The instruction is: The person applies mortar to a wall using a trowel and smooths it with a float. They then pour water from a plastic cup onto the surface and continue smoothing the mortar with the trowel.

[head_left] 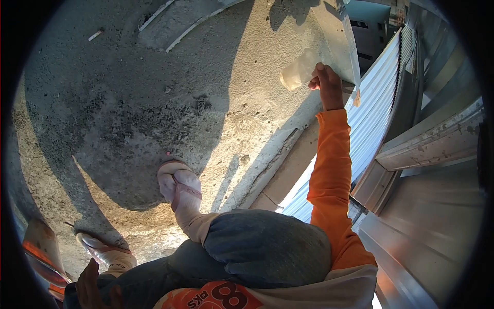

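My right hand (326,85), at the end of an orange sleeve, is stretched far forward at the upper right. Its fingers are closed on the edge of a translucent plastic piece (297,71) that looks like a thin bag. The plastic lies against or just over the sunlit rough concrete (257,62); contact is hard to tell. Low at the left, my left hand (91,288) is beside my leg in shadow, partly cut off by the frame. Its visible fingers are apart, with nothing seen in them.
My sandalled feet (180,188) stand on the concrete. A raised concrete edge (272,159) runs along the right, with corrugated metal sheet (378,98) and metal channels (432,134) beyond it. Strips (193,23) lie at the top. An orange object (46,257) is at the lower left.
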Demonstrator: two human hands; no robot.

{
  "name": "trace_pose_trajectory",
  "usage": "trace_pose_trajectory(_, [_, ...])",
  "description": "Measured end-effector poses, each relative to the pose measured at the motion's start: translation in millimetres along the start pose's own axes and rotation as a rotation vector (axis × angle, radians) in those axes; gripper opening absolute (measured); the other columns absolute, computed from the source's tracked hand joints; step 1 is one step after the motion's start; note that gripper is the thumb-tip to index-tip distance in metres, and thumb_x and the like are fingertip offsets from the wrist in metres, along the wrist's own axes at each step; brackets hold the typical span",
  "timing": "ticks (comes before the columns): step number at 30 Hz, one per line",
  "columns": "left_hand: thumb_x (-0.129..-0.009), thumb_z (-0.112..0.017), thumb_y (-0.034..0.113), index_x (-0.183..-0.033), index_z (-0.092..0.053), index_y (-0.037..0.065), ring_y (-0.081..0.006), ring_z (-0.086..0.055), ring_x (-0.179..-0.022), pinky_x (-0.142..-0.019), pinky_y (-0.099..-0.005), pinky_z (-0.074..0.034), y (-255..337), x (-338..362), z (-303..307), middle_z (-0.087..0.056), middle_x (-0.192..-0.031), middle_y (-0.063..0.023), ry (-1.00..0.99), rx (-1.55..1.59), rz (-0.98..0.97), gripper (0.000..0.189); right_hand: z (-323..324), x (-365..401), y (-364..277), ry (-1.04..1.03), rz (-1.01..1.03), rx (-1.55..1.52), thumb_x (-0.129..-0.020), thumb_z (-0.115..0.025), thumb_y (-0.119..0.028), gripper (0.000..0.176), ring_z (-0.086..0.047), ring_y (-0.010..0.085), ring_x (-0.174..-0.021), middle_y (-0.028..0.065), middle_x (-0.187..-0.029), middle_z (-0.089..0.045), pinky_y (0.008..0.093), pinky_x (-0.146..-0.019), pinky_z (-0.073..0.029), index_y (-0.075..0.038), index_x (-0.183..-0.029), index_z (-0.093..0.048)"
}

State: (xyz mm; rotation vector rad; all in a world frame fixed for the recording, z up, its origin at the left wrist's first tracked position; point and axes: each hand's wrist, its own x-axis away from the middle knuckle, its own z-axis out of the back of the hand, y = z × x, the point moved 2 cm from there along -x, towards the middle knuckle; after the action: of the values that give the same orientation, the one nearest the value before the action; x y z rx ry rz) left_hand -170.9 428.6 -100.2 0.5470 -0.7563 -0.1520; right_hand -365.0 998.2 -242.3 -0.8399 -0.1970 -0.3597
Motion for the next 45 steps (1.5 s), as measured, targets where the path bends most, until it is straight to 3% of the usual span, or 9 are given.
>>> trace_pose_trajectory(8, [-0.090, -0.059, 0.019, -0.122, -0.052, -0.003, -0.0309, -0.062, -0.102, -0.084, -0.0347, -0.051, 1.1, 5.4, 6.7, -0.061, -0.115, -0.0178, -0.047, 0.017, 0.085, 0.040, 131.4, -74.4, 29.7, 0.601, -0.530, 0.072, -0.076, -0.060, -0.059, 0.052, -0.034, 0.0106, -0.037, -0.0017, -0.050, -0.029, 0.0255, -0.034, -0.027, -0.010, -0.067, -0.046])
trace_pose_trajectory(14, [-0.089, -0.059, 0.018, -0.123, -0.052, -0.002, -0.0328, -0.061, -0.103, -0.084, -0.0363, -0.049, -0.2, 12.2, 8.2, -0.060, -0.116, -0.0190, -0.035, 0.016, 0.050, 0.040, 92.9, -31.5, 52.1, 0.491, -0.547, -0.211, -0.075, -0.063, -0.049, 0.041, -0.039, 0.0159, -0.032, 0.0020, -0.044, -0.038, 0.0296, -0.033, -0.030, -0.011, -0.070, -0.050])
trace_pose_trajectory(19, [-0.087, -0.062, 0.016, -0.123, -0.052, -0.003, -0.0368, -0.059, -0.103, -0.086, -0.0398, -0.047, -7.8, 22.5, 5.8, -0.059, -0.117, -0.0208, -0.001, 0.095, -0.011, 0.042, 7.5, 43.6, 28.7, 0.209, -0.316, -0.496, -0.085, -0.058, -0.035, 0.033, -0.062, 0.0160, -0.071, 0.0052, -0.086, -0.063, 0.0275, -0.058, -0.049, -0.007, -0.102, -0.057])
trace_pose_trajectory(21, [-0.086, -0.062, 0.017, -0.123, -0.052, -0.002, -0.0377, -0.058, -0.103, -0.086, -0.0411, -0.046, -7.3, 27.5, 9.0, -0.058, -0.117, -0.0213, -0.013, 0.099, -0.038, 0.043, -24.5, 60.5, 10.4, 0.173, -0.147, -0.643, -0.086, -0.057, -0.036, 0.031, -0.051, 0.0115, -0.056, 0.0028, -0.065, -0.054, 0.0242, -0.053, -0.041, -0.005, -0.085, -0.058])
trace_pose_trajectory(24, [-0.086, -0.062, 0.019, -0.124, -0.051, -0.002, -0.0385, -0.057, -0.102, -0.085, -0.0434, -0.045, -5.6, 39.9, 9.4, -0.058, -0.115, -0.0217, -0.025, 0.108, -0.078, 0.045, -72.0, 86.6, -50.4, -0.134, -0.149, -0.592, -0.088, -0.055, -0.037, 0.035, -0.053, 0.0127, -0.066, 0.0034, -0.074, -0.056, 0.0256, -0.064, -0.042, -0.002, -0.087, -0.060])
trace_pose_trajectory(26, [-0.086, -0.061, 0.020, -0.125, -0.051, -0.001, -0.0385, -0.056, -0.101, -0.085, -0.0445, -0.044, -7.4, 51.9, 8.3, -0.058, -0.114, -0.0215, -0.008, 0.111, -0.084, 0.046, -92.8, 92.2, -74.5, -0.409, -0.136, -0.540, -0.086, -0.057, -0.039, 0.050, -0.057, 0.0190, -0.098, 0.0102, -0.106, -0.061, 0.0304, -0.087, -0.044, 0.004, -0.112, -0.056])
trace_pose_trajectory(30, [-0.083, -0.062, 0.022, -0.125, -0.051, 0.001, -0.0339, -0.058, -0.095, -0.081, -0.0426, -0.044, -12.5, 80.8, 3.5, -0.058, -0.113, -0.0187, 0.104, 0.100, -0.163, 0.048, -153.1, 108.8, -146.7, -0.825, -0.014, -0.329, -0.085, -0.057, -0.049, 0.051, -0.049, 0.0112, -0.077, 0.0025, -0.082, -0.053, 0.0241, -0.069, -0.038, 0.001, -0.095, -0.055])
trace_pose_trajectory(32, [-0.077, -0.063, 0.023, -0.119, -0.054, 0.002, -0.0249, -0.060, -0.085, -0.074, -0.0354, -0.045, -14.2, 94.7, 7.2, -0.061, -0.105, -0.0132, 0.191, 0.098, -0.170, 0.047, -191.3, 135.3, -199.0, -0.840, 0.139, -0.266, -0.090, -0.054, -0.036, 0.033, -0.039, 0.0080, -0.068, -0.0021, -0.071, -0.044, 0.0227, -0.064, -0.031, -0.005, -0.079, -0.050])
trace_pose_trajectory(45, [-0.081, -0.055, 0.025, -0.119, -0.052, 0.004, -0.0170, -0.062, -0.084, -0.070, -0.0282, -0.045, -61.8, 192.7, -23.6, -0.061, -0.101, -0.0078, 0.497, 0.091, -0.270, 0.044, -374.4, 296.3, -465.1, -1.055, 1.256, 0.121, -0.078, -0.067, -0.018, 0.022, -0.056, 0.0233, -0.073, 0.0109, -0.083, -0.054, 0.0329, -0.065, -0.046, -0.002, -0.090, -0.056])
